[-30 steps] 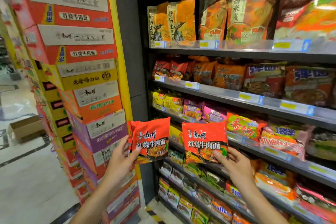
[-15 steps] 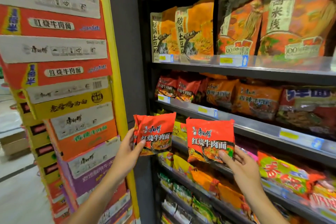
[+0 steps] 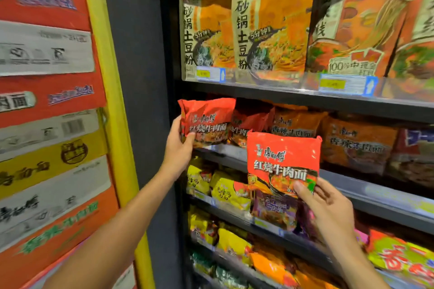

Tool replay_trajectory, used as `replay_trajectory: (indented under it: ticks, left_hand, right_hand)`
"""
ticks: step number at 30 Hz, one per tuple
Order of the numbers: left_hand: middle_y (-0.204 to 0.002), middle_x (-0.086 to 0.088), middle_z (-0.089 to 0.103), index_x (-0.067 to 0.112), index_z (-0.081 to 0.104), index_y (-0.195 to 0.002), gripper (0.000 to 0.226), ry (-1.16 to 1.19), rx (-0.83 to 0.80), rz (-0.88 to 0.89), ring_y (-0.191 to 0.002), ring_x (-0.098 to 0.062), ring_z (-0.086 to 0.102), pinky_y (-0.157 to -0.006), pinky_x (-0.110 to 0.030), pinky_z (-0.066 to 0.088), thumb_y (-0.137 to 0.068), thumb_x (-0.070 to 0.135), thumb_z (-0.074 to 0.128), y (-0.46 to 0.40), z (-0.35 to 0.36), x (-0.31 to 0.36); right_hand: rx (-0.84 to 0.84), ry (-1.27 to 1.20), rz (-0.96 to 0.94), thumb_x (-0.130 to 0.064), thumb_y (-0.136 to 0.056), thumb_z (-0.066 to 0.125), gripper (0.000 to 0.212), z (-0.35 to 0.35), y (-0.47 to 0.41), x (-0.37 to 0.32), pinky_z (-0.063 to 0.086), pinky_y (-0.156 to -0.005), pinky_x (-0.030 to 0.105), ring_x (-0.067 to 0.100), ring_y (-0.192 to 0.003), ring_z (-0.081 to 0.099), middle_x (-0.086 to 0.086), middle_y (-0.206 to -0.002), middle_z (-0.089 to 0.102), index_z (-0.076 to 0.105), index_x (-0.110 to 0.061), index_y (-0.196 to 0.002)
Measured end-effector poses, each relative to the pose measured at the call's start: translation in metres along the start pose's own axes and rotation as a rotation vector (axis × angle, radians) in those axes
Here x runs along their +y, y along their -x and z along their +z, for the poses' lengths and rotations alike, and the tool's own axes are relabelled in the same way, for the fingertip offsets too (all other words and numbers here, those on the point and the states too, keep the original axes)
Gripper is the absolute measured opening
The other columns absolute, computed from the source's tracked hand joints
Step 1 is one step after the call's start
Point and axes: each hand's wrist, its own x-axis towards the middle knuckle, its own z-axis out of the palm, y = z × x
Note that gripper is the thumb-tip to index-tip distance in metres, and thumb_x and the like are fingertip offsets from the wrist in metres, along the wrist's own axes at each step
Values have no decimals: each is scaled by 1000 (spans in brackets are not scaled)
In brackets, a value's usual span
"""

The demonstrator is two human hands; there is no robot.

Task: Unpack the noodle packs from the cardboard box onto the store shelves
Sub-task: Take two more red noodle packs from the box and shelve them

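Two red packs (image 3: 207, 122) (image 3: 283, 162) carry white lettering and a noodle-bowl picture. Yellow packs (image 3: 229, 191) sit below, tall orange bags (image 3: 272, 30) above. Stacked boxes (image 3: 47, 101) show red, grey, yellow and orange bands.

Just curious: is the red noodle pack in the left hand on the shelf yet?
Apparently not yet: the left hand grips the red noodle pack at the shelf's front edge, against matching packs.

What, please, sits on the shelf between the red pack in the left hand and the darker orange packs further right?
In the head view, a red pack already on the shelf, partly hidden by both held packs.
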Motion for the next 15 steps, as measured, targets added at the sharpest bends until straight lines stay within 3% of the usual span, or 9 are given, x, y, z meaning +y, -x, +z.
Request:
replay_trajectory:
  ticks: [3, 6, 11, 15]
  left_hand:
    - [-126, 6, 59, 21, 44, -138, 47, 15, -64, 22, -119, -6, 56, -102, -24, 44, -95, 1, 50, -31, 7, -15]
    - [-125, 6, 58, 19, 42, -140, 48, 20, -88, 18, -115, -3, 56, -97, -14, 44, -96, -1, 48, -49, 17, -24]
    - [-125, 1, 57, 14, 41, -141, 41, -68, -66, -23, -117, -14, 55, -95, -20, 43, -100, 7, 45, -63, 34, -43]
    - [-134, 0, 53, 18, 34, -145, 50, -284, 19, -36, -118, -16, 54, -95, -31, 46, -98, 7, 45, -73, 39, -51]
  right_hand:
    - [44, -17, -5, -29, -79, 79, 35, 16, -9, 4, 53, -98, 33, 12, -108, 69, -7, -107, 77, 73, -17, -112]
    - [55, -13, -8, -30, -80, 79, 33, 25, -13, 2, 50, -101, 38, 11, -108, 69, -7, -107, 77, 73, -19, -111]
    - [16, -17, -50, -25, -83, 77, 28, 29, -26, -4, 54, -96, 29, 9, -106, 70, -8, -107, 76, 73, -20, -110]
    - [-16, -14, -90, -23, -83, 77, 28, 30, -40, -9, 55, -87, 19, 7, -101, 71, -9, -104, 77, 72, -20, -110]
